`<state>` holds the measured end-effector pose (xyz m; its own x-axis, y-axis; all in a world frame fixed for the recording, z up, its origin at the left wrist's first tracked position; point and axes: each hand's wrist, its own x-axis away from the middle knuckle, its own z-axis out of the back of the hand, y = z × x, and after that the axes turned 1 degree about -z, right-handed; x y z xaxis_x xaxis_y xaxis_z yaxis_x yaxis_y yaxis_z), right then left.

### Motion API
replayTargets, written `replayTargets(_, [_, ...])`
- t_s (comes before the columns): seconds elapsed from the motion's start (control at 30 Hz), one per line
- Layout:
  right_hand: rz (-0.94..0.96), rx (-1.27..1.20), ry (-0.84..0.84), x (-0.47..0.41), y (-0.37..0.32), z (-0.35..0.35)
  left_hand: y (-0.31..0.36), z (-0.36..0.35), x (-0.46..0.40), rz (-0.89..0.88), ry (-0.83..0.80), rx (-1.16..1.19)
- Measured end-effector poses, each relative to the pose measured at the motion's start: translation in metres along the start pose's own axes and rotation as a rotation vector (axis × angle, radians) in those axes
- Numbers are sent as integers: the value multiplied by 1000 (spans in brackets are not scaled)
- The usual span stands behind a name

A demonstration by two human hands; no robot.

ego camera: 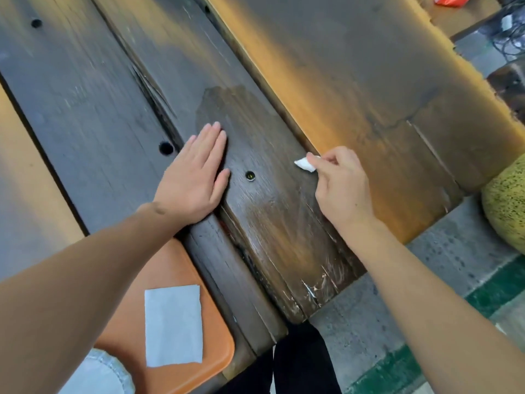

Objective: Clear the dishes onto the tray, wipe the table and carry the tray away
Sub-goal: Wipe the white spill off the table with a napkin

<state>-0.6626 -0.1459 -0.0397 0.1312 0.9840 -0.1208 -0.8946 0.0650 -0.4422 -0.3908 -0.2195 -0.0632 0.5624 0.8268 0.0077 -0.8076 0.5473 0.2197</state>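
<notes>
A small white wad of tissue (304, 164) sits pinched at the tips of the right hand (342, 189), caught between the thumb and forefinger, with its free end poking out past the fingertips (312, 158) toward the left hand. The wad lies low against the dark wooden table (355, 66), though whether it actually touches the wood is hard to tell from this angle. The remaining fingers of the right hand are curled in behind the pinch.

Well apart from that wad, across a small round screw hole (250, 175), the left hand (194, 177) lies flat on the table, palm down, fingers straight and close together, thumb spread out toward the hole. It holds nothing. Just beyond its fingertips spreads a darker, damp-looking patch (227, 109) on the plank.

Back toward the person, under the left forearm, an orange tray (216, 336) sits beside the table's near edge, and a folded white napkin (173, 327) lies flat on it. Off past the right hand, at the table's far corner, a yellow-green rounded thing (505, 209) stands on the concrete floor (369, 322).
</notes>
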Motion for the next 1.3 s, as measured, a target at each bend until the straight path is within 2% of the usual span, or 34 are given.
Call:
replayTargets(0.07, [-10,37,-16,12,1,3,-3,1,-2,-113,9,25])
replayTargets(0.2, [-4,2,-83,107,-7,19,-6,1,1,-151,125,8])
replayTargets(0.33, [11,-119,-187,172,-31,19,-3,2,-1,-145,153,-13])
replayTargets(0.4, [-18,-125,-166,162,-25,22,-3,2,-1,-132,158,-21])
replayTargets(0.5, [-213,-86,-24,129,7,34,-1,2,1,-109,159,-30])
replayTargets(0.57, [-269,-69,52,119,23,36,-1,2,0,-104,157,-31])
replayTargets(0.7, [-221,-60,28,148,-2,24,-1,3,0,-94,150,-35])
replayTargets(1.0, [-149,-222,-80,205,-84,-21,0,3,-1,-102,150,-43])
replayTargets(1.1, [-109,-183,-125,198,-72,-13,-1,3,0,-104,152,-47])
replayTargets(1.2, [-282,-133,-34,179,-32,10,0,3,1,-102,154,-48])
replayTargets(1.3, [-349,-61,51,169,-4,22,0,2,1,-98,158,-48])
